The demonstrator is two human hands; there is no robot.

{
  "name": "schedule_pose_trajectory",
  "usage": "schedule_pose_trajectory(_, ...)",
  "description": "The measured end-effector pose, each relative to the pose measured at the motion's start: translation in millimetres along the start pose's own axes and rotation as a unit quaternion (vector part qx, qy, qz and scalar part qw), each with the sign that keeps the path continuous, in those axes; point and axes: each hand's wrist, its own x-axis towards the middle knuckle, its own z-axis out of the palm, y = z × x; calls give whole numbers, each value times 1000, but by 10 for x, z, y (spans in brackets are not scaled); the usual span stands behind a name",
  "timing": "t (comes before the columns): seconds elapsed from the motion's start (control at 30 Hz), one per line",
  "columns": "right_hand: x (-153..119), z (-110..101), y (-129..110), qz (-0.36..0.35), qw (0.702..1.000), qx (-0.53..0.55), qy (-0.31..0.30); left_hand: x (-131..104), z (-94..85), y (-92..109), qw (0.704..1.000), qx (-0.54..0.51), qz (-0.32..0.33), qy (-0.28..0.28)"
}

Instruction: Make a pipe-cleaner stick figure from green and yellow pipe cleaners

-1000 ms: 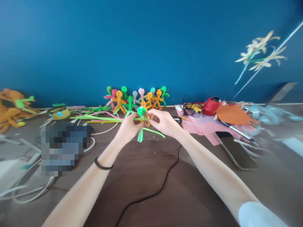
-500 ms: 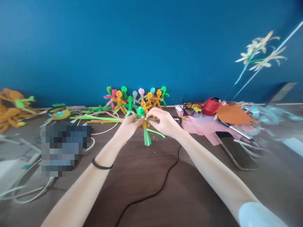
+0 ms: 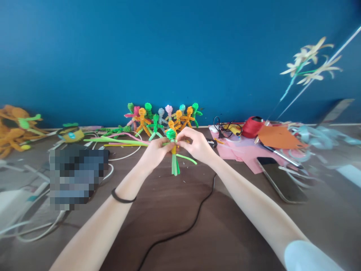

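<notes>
Between my two hands is a pipe-cleaner figure [image 3: 175,165] with a coiled green head, a yellow band at its middle and several pale green strands hanging below. The fingers of my left hand [image 3: 156,152] are closed on its left side. My right hand [image 3: 194,145] pinches it just under the head from the right; the fingertips hide the exact spot. A light green pipe cleaner [image 3: 186,159] sticks out to the right beneath my right fingers. Behind my hands stands a group of finished-looking pipe-cleaner figures [image 3: 155,127] in green, orange, pink and grey.
Loose pipe cleaners [image 3: 121,140] lie to the left, near a pixelated dark object [image 3: 79,177] and white cables. On the right are a red thread spool [image 3: 253,127], pink paper [image 3: 239,149], orange paper [image 3: 282,137] and a phone [image 3: 279,180]. A black cable [image 3: 194,224] crosses the front.
The figure's green head has moved slightly right and down. My right fingers have drawn in closer beneath the head, and my left hand has shifted a little right.
</notes>
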Motion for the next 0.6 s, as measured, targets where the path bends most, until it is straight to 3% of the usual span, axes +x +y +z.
schedule_pose_trajectory(0.13, 10, 40, 40, 90, 992, 90, -5, -10, 4, 23, 996, 81, 37, 16)
schedule_pose_trajectory(0.23, 22, 66, 78, 117, 984, 138, -9, -16, 3, 30, 992, 115, 55, 25)
schedule_pose_trajectory(0.43, 25, 82, 97, 74, 987, 140, 25, -3, 16, 12, 999, 37, 35, 13)
schedule_pose_trajectory(0.6, 6, 41, 29, 21, 998, 53, 32, -8, 33, 19, 999, -51, 4, -2)
